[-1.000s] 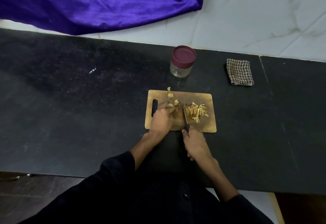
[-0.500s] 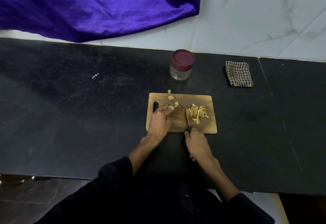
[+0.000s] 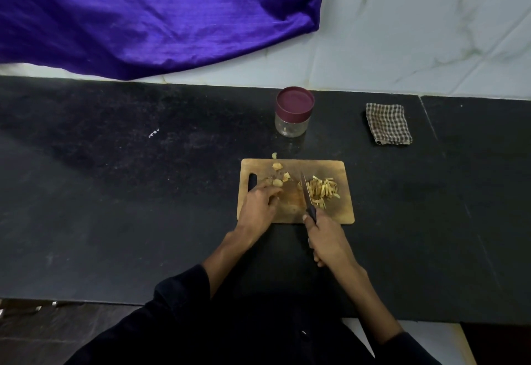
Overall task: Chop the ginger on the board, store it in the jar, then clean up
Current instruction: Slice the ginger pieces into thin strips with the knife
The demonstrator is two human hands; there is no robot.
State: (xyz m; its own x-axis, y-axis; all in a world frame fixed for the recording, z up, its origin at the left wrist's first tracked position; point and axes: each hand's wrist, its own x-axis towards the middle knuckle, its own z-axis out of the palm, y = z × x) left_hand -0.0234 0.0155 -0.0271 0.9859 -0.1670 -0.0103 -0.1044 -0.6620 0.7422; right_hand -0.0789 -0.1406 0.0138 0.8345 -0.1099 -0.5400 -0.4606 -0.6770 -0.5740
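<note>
Right grip (image 3: 326, 238), closed on the knife (image 3: 308, 196), had swept strips (image 3: 321, 189) rightward while left grip (image 3: 258, 206) reached, fingers loosely curled, for unchopped ginger (image 3: 277, 182); chopping unfinished.

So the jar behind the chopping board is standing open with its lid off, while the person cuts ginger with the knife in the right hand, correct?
Not quite. The head view shows the jar with its maroon lid on, closed. The rest holds: it stands behind the chopping board, and the right hand holds the knife beside the ginger.

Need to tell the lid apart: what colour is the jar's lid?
Maroon, on the jar's lid; the head view shows it.
</note>
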